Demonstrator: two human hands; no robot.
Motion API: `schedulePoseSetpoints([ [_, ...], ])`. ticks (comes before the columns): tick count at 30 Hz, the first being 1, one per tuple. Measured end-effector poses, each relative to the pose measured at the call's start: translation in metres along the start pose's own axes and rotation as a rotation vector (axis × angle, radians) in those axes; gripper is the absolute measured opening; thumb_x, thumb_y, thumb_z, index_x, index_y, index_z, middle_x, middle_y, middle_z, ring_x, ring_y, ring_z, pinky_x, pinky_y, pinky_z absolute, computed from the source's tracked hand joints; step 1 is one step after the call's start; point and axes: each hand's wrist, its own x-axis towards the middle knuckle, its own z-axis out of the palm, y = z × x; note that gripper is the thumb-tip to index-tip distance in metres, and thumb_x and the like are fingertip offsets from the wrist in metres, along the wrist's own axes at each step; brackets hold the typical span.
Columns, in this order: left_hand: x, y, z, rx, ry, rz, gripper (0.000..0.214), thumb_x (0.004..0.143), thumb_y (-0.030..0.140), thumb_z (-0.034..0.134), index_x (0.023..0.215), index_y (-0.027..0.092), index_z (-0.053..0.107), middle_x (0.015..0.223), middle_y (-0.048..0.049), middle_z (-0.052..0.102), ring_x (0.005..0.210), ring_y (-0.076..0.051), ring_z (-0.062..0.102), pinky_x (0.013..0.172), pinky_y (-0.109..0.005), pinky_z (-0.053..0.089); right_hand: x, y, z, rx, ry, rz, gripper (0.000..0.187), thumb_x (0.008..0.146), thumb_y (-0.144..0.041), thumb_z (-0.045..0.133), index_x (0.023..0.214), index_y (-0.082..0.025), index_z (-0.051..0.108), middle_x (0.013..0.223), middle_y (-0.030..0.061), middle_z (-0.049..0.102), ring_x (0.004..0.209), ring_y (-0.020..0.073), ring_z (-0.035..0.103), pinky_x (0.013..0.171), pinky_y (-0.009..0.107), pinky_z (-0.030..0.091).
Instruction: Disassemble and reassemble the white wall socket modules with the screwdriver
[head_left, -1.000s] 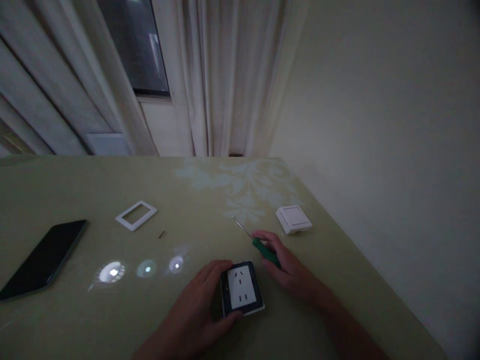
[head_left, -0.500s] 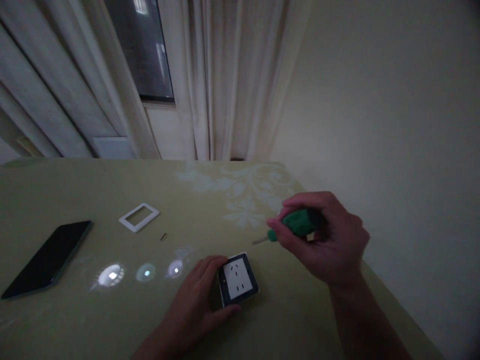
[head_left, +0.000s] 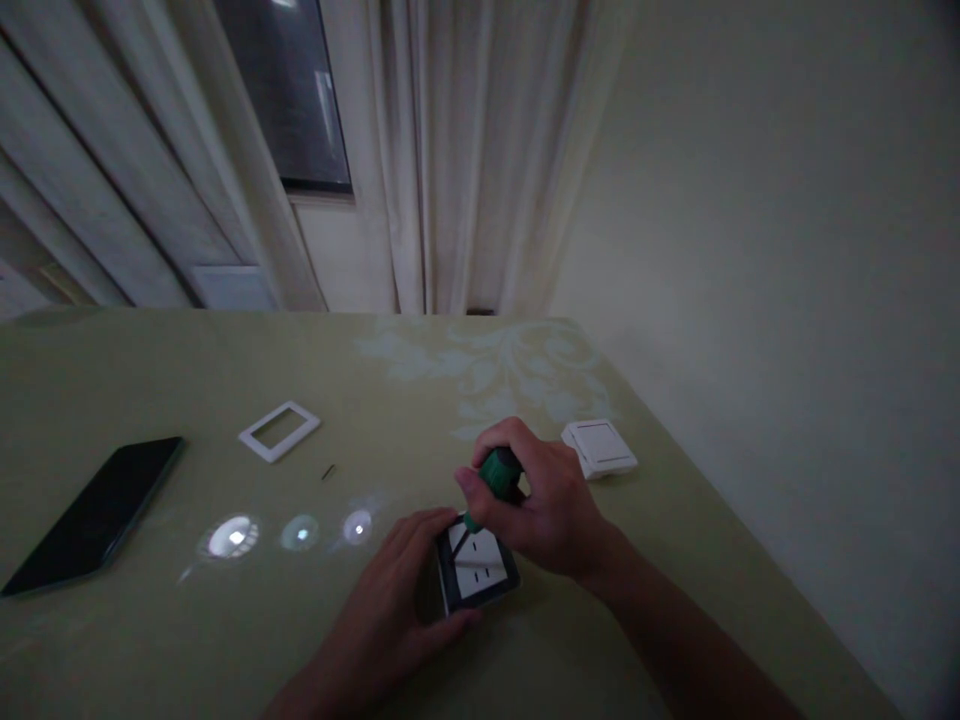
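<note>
A wall socket [head_left: 480, 574] with a white face and dark frame lies on the green table [head_left: 150, 380] near its front. My left hand [head_left: 397, 600] grips the socket by its left side and holds it flat. My right hand [head_left: 540, 505] is closed round the green handle of a screwdriver [head_left: 495, 478]. The screwdriver stands nearly upright, and its thin shaft points down onto the upper left part of the socket.
A white switch [head_left: 600, 447] lies at the right edge behind my right hand. A white square frame [head_left: 279, 431] and a small dark screw [head_left: 328, 471] lie to the left. A black phone [head_left: 94, 513] rests at the far left. Curtains and a window stand behind.
My right hand picked the screwdriver up off the table, raised it, then brought it down so its tip is on the socket. My left hand stayed on the socket.
</note>
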Motion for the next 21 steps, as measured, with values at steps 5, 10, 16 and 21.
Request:
schedulePoseSetpoints([
  [5,-0.001,0.002,-0.001,0.005,0.01,0.0,0.09,0.08,0.038,0.092,0.156,0.041,0.042,0.149,-0.0096,0.067,0.132,-0.039,0.068,0.107,-0.061,0.061,0.0,0.001,0.001,0.006,-0.01,0.003,0.015,0.099,-0.029,0.071,0.095,-0.022,0.058,0.073,-0.0075,0.056,0.056,0.0072,0.051,0.058,0.019,0.042],
  [10,0.001,0.004,-0.003,0.004,-0.008,0.001,0.086,0.082,0.039,0.09,0.155,0.039,0.043,0.148,-0.0101,0.067,0.131,-0.038,0.068,0.106,-0.06,0.061,-0.002,0.002,0.001,0.033,-0.029,-0.011,0.013,0.1,-0.031,0.069,0.097,-0.023,0.059,0.075,-0.0064,0.06,0.058,0.008,0.054,0.059,0.02,0.044],
  [16,0.001,0.004,-0.002,-0.003,0.003,-0.006,0.069,0.085,0.04,0.086,0.146,0.039,0.054,0.144,-0.0066,0.069,0.131,-0.04,0.067,0.108,-0.059,0.061,-0.002,-0.009,0.004,0.068,-0.064,-0.187,0.014,0.103,-0.034,0.069,0.108,-0.023,0.06,0.081,-0.0036,0.067,0.066,0.0107,0.06,0.063,0.022,0.047],
  [21,0.001,0.005,0.0,0.001,0.016,-0.007,0.073,0.086,0.04,0.086,0.15,0.037,0.051,0.141,-0.0079,0.07,0.125,-0.038,0.07,0.102,-0.057,0.063,0.002,-0.019,-0.008,0.129,-0.221,-0.148,0.022,0.105,-0.026,0.049,0.12,-0.018,0.062,0.107,0.0091,0.075,0.098,0.0206,0.071,0.086,0.034,0.058],
])
